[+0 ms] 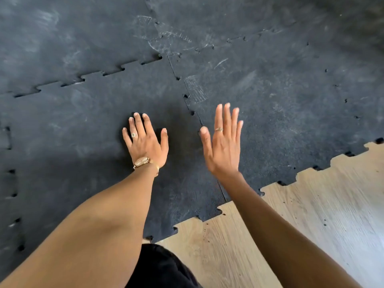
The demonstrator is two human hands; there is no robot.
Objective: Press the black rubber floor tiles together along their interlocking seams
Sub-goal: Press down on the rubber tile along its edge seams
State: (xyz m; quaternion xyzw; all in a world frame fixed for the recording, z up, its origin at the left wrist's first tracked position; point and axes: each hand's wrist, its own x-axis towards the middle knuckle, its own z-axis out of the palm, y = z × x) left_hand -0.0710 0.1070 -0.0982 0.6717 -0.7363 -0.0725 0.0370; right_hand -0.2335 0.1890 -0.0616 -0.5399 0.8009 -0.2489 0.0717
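Black rubber floor tiles cover most of the floor. My left hand (146, 142) lies flat, palm down, fingers spread, on the near left tile (83, 132). A toothed seam (193, 113) runs from far to near between that tile and the right tile (291, 104). My right hand (223, 142) is open with fingers straight and close together, over the right tile just right of this seam; whether it touches the rubber I cannot tell. Another seam (91, 76) at the far side of the left tile shows open gaps between its teeth.
Pale wood-look flooring (311, 215) lies bare at the near right, along the jagged tile edge (280, 182). Small black crumbs dot the wood. More seams run down the left side (14, 194) and across the far tiles (228, 41). Black clothing (162, 267) shows at the bottom.
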